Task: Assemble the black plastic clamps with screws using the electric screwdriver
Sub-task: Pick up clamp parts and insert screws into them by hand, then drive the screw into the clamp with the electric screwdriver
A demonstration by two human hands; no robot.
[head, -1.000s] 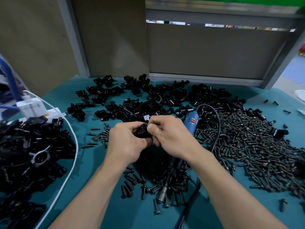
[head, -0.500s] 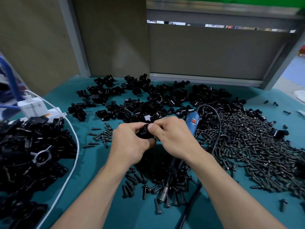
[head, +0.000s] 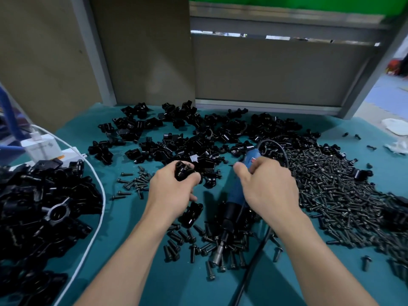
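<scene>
My left hand (head: 174, 191) is clenched round one black clamp (head: 183, 172), which pokes out above the knuckles just left of frame centre. How much of it the palm hides I cannot tell. A second clamp (head: 192, 214) lies on the teal table (head: 309, 283) at six o'clock from that hand, partly under the wrist.

My right hand (head: 267, 186) is on the screwdriver (head: 234, 195). The fingers curl over the far end of its blue body with the thumb out on the near side, so I read it as a grasp. The fingertips are hidden and the hand is smeared by motion. The tool lies pointing toward seven o'clock, its metal socket (head: 217, 257) resting among loose screws (head: 183, 241). Its black cord (head: 249, 277) runs off the bottom edge.

From the right hand's three o'clock spreads a big heap of screws (head: 335, 195) — too dense to pick out single ones, and cut off at the right edge. At twelve o'clock sits a spread of loose clamp parts (head: 187, 138), black on black, their shapes hard to separate. A few screws (head: 134, 184) lie at nine o'clock from the left hand.

At the frame's nine o'clock a pile of clamps (head: 39, 206) runs out of view to the left and bottom. A white cable (head: 100, 195) curves round it from a white charger (head: 42, 146) — what that plugs into is hidden behind the pile.
</scene>
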